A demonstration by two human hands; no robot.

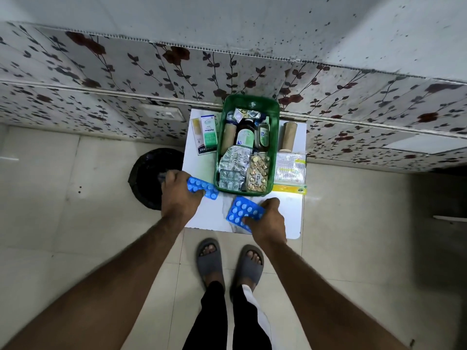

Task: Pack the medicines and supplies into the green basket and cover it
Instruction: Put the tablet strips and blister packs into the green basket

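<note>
The green basket [275, 137] stands on a small white table [290, 213] against the wall. It holds bottles, a bandage roll, silver blister strips and a gold pill strip. My left hand [178, 195] grips a blue blister pack [203, 188] just left of the basket's near corner. My right hand [269, 221] holds a second blue blister pack [242, 213] low over the table's front. Left of the basket lie medicine boxes [206, 137]. To its right are a tan bandage roll [289, 136], a clear packet [290, 168] and a yellow packet [290, 189].
A black round bin [147, 178] sits on the tiled floor left of the table. The floral wall panel [126, 84] runs behind, with a socket [163, 113] near the table's left. My feet in grey sandals [227, 261] stand at the table's front edge.
</note>
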